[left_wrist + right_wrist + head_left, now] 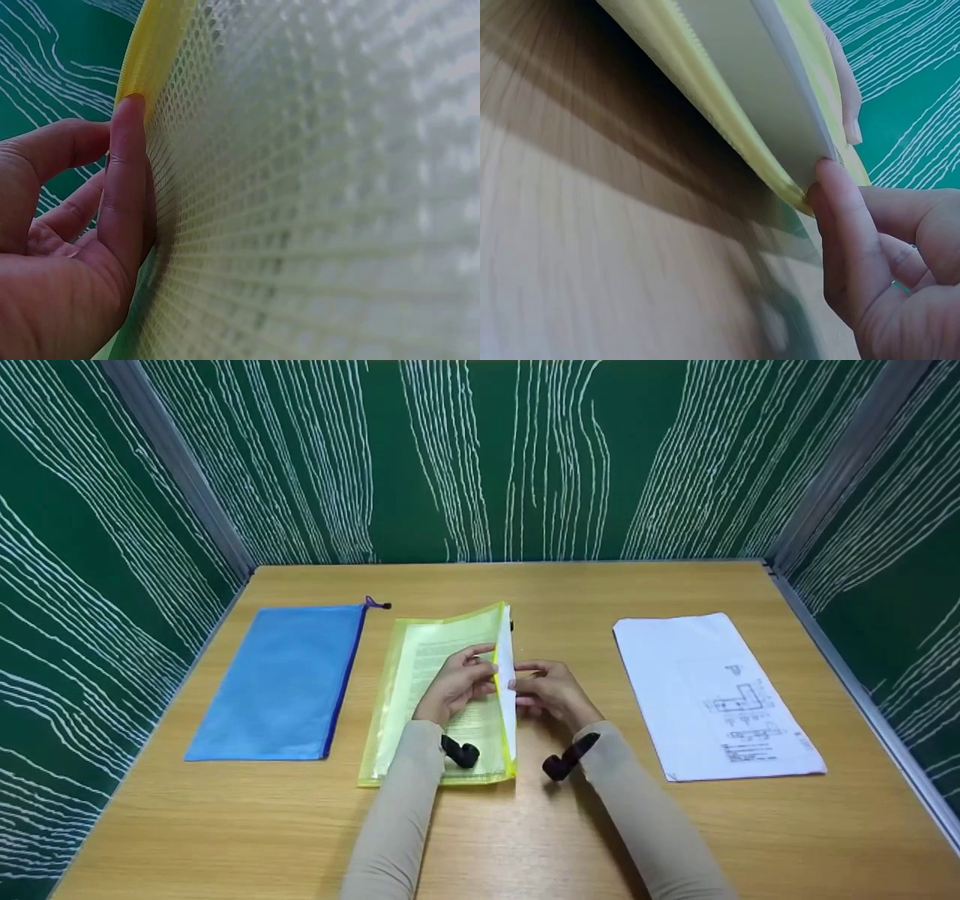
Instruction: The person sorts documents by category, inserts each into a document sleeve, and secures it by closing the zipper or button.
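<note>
So on my feed the yellow pouch (484, 727) is mid-table (570, 825), my left hand (457, 682) pinching its upper lip, the right hand (553, 690) gripping the lower one, can't tell if papers (507, 709) are caught too. Its printed lines are too tiny to read, same for the notes and drawing on the right-hand sheets (712, 697). Left wrist cam shows the mesh weave; only the right gets the zip teeth (697, 56) and paper stack's edge.

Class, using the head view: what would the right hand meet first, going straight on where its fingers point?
The right hand would likely first meet the white paper at the yellow folder's open side; fingertips look against it, though depth is unclear.
</note>
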